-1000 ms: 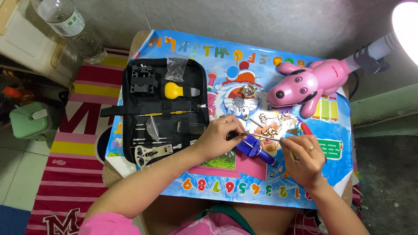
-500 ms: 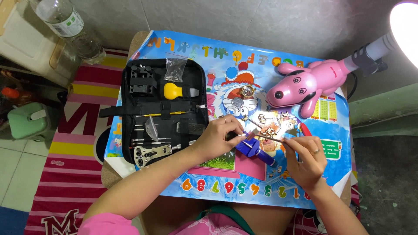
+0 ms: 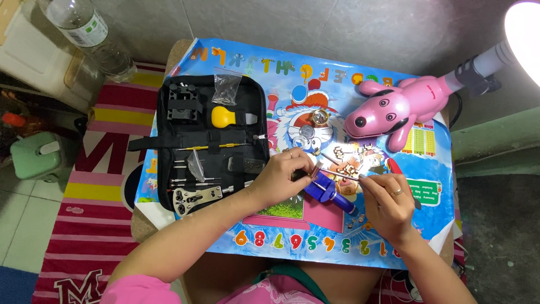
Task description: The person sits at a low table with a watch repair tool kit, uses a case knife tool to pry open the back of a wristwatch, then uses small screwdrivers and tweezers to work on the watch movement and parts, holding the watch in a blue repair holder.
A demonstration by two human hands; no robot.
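Close to me, at the near edge of the small table (image 3: pixel 169 56), my two arms reach out over a bright picture mat (image 3: pixel 315 247) with numbers and letters on it.

My left hand (image 3: pixel 281 179) is curled shut around the top of a blue tool (image 3: pixel 329 193) and pins it to the mat. I judge this blue thing to be a little holder for a watch band. My right hand (image 3: pixel 388 202) is pinched shut on a thin metal strip (image 3: pixel 343 175) that lies across the blue tool. I think it is the watch band, but it is too small to be sure.

So I judge that I am in the middle of lining the strip up in the blue tool. The next move needs a slow, steady hand, because the parts are tiny and could slip.

A bit farther, tiny loose bits (image 3: pixel 357 222) sit just beside the blue tool. A round watch piece (image 3: pixel 306 133) and a gold one (image 3: pixel 319 117) lie past my hands.

To the left a black tool case (image 3: pixel 208 141) lies open, with a yellow-handled tool (image 3: pixel 224 117) in it.

Farthest off stand a pink dog lamp (image 3: pixel 394 110) and a plastic bottle (image 3: pixel 84 34).
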